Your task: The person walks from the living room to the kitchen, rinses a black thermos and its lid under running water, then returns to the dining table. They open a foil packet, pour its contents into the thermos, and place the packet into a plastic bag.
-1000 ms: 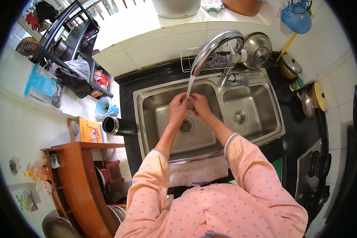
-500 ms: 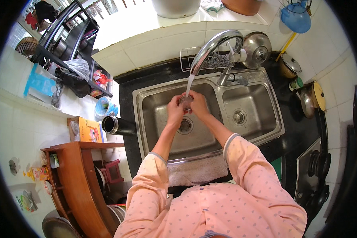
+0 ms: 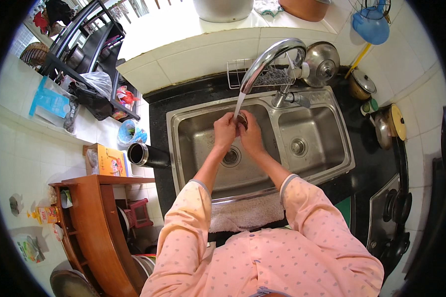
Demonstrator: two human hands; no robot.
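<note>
Both my hands are over the left basin of the steel double sink, under the running faucet. Between them is a small round lid-like piece, dark with a shiny rim; my fingers hide most of it. My left hand closes on its left side. From the right, my right hand curls its fingers around it. The stream of water falls onto the piece and my fingertips. On the counter left of the sink is an open black thermos flask with a steel rim.
A towel lies along the sink's front edge. Behind the faucet are a wire rack and a metal pot lid. A lidded pot stands at the right rear, a stove at right. A wooden cabinet stands at left.
My hands have turned the round piece from facing up to a more tilted position. The right hand now covers more of it, and the left fingers have moved up under the stream.
</note>
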